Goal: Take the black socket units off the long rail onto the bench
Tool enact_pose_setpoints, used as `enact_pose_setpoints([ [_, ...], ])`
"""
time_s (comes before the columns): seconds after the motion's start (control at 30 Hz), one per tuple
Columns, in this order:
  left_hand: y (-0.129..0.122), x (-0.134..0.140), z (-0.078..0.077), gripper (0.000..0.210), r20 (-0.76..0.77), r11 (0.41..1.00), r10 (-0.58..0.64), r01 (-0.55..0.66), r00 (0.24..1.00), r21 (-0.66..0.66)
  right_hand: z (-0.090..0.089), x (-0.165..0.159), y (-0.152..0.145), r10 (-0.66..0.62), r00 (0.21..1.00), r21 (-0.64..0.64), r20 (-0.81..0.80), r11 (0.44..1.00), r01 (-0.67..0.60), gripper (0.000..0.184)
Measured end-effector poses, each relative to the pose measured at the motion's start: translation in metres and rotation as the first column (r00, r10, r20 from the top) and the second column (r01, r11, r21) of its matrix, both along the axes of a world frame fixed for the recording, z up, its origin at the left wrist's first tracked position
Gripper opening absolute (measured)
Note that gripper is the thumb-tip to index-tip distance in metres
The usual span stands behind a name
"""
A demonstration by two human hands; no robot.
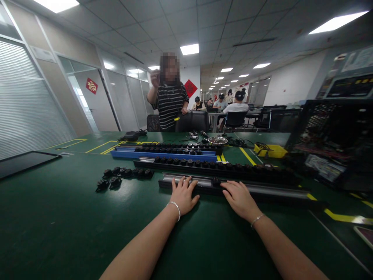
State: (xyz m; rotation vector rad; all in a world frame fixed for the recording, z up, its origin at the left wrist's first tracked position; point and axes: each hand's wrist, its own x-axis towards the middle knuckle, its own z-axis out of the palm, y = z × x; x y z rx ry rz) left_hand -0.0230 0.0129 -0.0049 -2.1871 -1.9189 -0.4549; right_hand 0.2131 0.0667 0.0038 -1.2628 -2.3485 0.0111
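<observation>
A long black rail with a shiny inner channel (271,192) lies crosswise in front of me. My left hand (183,193) rests on its left part, fingers spread, fingertips over the channel. One small black round part (216,181) sits in the rail between my hands. Beside it, on its right, my right hand (240,197) has its fingers stretched out, the fingertips at or very near the part; contact is hard to make out. Neither hand is wrapped round anything. Several loose black parts (115,182) lie in rows on the green table, left of the rail.
Behind are another black rail (186,163) and a blue rail (163,154), both bearing black parts. A metal dish (218,140) and a yellow tray (271,151) stand farther back. An open computer case (329,132) blocks the right. A person in a striped top (171,103) stands across the table (72,229).
</observation>
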Motion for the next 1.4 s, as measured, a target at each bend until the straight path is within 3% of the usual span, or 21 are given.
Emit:
enact_pose_setpoints([
  [0.4,0.001,0.021,0.002,0.051,-0.062,0.991,-0.130,0.132,0.990,0.030,-0.002,-0.006,-0.003,0.008,0.999,0.013,0.035,1.000,-0.008,0.038],
  [0.7,0.009,0.037,0.002,0.054,-0.084,0.988,-0.147,0.150,0.986,0.034,-0.005,-0.011,-0.004,0.028,0.998,0.040,0.062,0.999,-0.030,0.041],
  [0.93,0.017,0.056,0.005,0.063,-0.049,0.997,-0.080,0.079,0.996,-0.022,-0.009,-0.010,-0.002,0.032,0.996,0.055,0.083,0.998,-0.037,0.046],
  [1.07,0.020,0.065,0.007,0.064,-0.039,0.998,-0.020,0.018,0.999,-0.057,-0.010,-0.005,0.000,-0.030,0.995,0.090,0.091,0.996,0.022,0.046],
  [1.23,0.025,0.070,0.007,0.060,-0.025,0.997,-0.018,0.016,1.000,-0.080,-0.013,0.004,0.005,-0.137,0.985,0.161,0.103,0.980,0.120,0.043],
  [1.4,0.027,0.072,0.008,0.055,-0.006,0.996,-0.019,0.018,1.000,-0.091,-0.014,0.007,0.008,-0.144,0.980,0.177,0.138,0.977,0.119,0.041],
])
